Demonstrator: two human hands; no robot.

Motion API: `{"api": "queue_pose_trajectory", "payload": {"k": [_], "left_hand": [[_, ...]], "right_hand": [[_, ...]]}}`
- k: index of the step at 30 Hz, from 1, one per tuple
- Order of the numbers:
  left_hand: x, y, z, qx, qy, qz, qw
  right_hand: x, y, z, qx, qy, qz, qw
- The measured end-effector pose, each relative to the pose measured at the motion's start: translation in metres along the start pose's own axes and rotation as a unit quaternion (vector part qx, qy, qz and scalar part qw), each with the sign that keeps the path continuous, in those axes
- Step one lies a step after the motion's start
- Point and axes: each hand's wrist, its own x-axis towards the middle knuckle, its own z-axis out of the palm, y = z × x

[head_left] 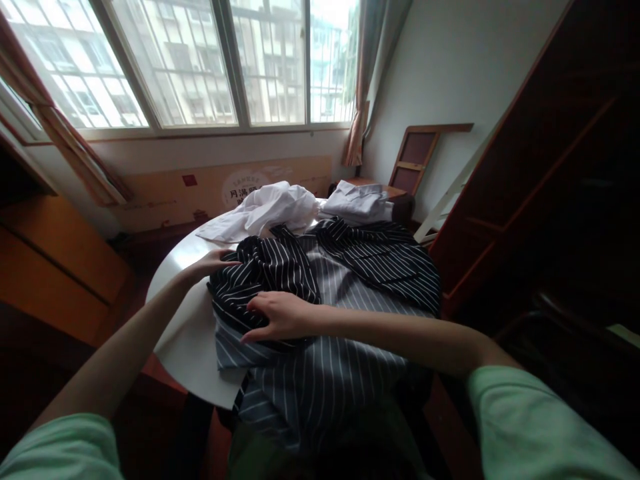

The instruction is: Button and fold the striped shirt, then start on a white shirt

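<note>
A black-and-white striped shirt spreads across the centre of the round white table, draping over its edge at six o'clock. The left hand touches the shirt's ten o'clock side; whether its fingers grip cannot be told. The right hand, thumb and fingers parted, lies over bunched cloth towards eight o'clock. A crumpled white garment sits at twelve, folded white clothing at one.

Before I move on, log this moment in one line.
left hand: on striped garment | right hand: on same garment, thumb spread | beyond: crumpled white cloth, folded white clothing | support: round white table
</note>
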Motion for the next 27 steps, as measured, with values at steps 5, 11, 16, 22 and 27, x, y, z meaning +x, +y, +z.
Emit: {"api": "queue_pose_trajectory", "payload": {"k": [5, 11, 16, 22, 27], "left_hand": [[0.017, 0.001, -0.008, 0.179, 0.024, 0.046, 0.982], [0.023, 0.003, -0.045, 0.345, 0.192, 0.024, 0.918], [0.020, 0.005, -0.069, 0.392, 0.245, -0.033, 0.886], [0.015, -0.011, -0.095, 0.401, 0.278, -0.112, 0.865], [0.011, -0.023, -0.103, 0.398, 0.276, -0.162, 0.860]], "right_hand": [[0.027, -0.015, 0.028, -0.126, -0.032, 0.014, 0.991], [0.037, -0.015, 0.026, -0.184, -0.023, -0.023, 0.982], [0.028, 0.002, 0.013, -0.134, 0.052, -0.119, 0.982], [-0.021, 0.029, -0.024, 0.114, 0.130, -0.060, 0.983], [-0.067, 0.025, -0.048, 0.224, 0.118, -0.041, 0.967]]}}
